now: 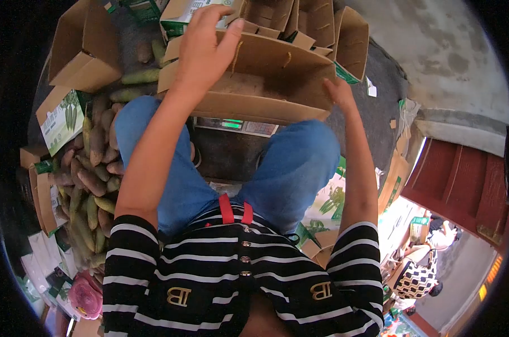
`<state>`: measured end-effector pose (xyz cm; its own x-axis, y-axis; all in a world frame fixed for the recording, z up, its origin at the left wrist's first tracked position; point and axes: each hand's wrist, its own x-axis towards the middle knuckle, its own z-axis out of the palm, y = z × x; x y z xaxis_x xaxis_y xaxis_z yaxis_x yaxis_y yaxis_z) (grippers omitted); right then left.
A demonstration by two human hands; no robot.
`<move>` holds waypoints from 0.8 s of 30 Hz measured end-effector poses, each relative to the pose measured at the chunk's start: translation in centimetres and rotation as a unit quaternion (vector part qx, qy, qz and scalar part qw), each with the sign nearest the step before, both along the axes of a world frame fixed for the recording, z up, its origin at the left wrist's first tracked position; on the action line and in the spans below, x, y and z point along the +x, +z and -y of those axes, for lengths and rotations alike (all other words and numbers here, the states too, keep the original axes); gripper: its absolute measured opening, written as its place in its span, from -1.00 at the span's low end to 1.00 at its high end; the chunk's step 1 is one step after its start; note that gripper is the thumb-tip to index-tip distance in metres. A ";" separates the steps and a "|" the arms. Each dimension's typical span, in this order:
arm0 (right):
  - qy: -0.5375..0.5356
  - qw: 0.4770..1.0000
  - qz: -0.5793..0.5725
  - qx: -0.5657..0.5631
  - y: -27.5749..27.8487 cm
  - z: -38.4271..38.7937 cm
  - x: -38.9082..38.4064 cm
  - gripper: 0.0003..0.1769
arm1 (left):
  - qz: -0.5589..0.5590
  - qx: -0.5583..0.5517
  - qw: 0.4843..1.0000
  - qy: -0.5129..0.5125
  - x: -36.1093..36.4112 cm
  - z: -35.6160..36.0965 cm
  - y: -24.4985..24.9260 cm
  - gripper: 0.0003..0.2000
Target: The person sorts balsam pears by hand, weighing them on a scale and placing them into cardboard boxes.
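An open cardboard box (254, 105) with string handles stands in front of my knees, its inside facing up with nothing in it that I can make out. My left hand (207, 53) is over the box's far left corner, thumb apart from the bent fingers. At the opposite end, my right hand (340, 92) grips the edge of the box's right wall, some fingers hidden behind the cardboard. Just below the box's near side shows a scale (240, 126) with lit green digits.
Long green and brown vegetables (91, 168), like large radishes or cucumbers, lie heaped at my left. More open boxes (350, 45) stand beyond the one at my hands. Another tilted box (86, 48) is at the far left. A pink container (86, 295) sits lower left. People (417, 269) are at the lower right.
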<state>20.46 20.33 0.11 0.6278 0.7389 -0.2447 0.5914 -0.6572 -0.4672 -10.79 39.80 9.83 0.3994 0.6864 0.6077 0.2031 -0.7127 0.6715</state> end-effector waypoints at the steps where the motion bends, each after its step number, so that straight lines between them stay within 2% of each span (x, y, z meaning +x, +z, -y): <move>1: -0.002 1.000 0.023 0.013 0.6 0.0 -0.8 -0.54 | -0.015 -0.009 1.000 -0.003 -0.1 0.3 0.1 -0.68; 4: -0.008 0.982 0.187 -0.003 3.4 0.7 -2.6 -0.50 | -0.064 -0.007 0.998 0.006 -0.2 0.3 -0.8 -0.65; 7: 0.008 0.970 0.228 -0.080 7.0 1.6 -3.2 -0.55 | -0.182 -0.016 0.982 -0.045 -0.2 0.9 -1.3 -0.60; 9: 0.029 0.986 0.157 -0.045 9.3 2.1 -3.8 -0.61 | -0.267 -0.018 0.959 -0.090 -0.2 1.8 -1.8 -0.55; 13: 0.051 0.971 0.063 0.223 17.6 0.5 -9.9 -0.75 | -0.442 -0.003 0.881 -0.170 0.0 4.2 -2.2 -0.56; 15: 0.103 0.916 0.137 0.362 21.9 -0.1 -14.4 -0.75 | -0.487 0.006 0.848 -0.209 0.2 5.0 -3.1 -0.58; 16: 0.095 0.901 0.034 0.421 24.5 0.1 -17.1 -0.74 | -0.501 0.011 0.839 -0.210 0.4 5.1 -3.7 -0.65; 18: 0.189 0.832 0.025 0.520 27.5 1.0 -19.8 -0.73 | -0.531 0.020 0.819 -0.216 0.8 5.3 -4.9 -0.76; 21: 0.268 0.763 0.002 0.588 30.2 2.0 -20.9 -0.73 | -0.515 0.029 0.819 -0.252 1.1 5.6 -6.3 -0.81; 24: 0.290 0.739 -0.003 0.608 31.0 2.6 -20.9 -0.73 | -0.518 0.042 0.808 -0.277 1.5 5.5 -6.8 -0.81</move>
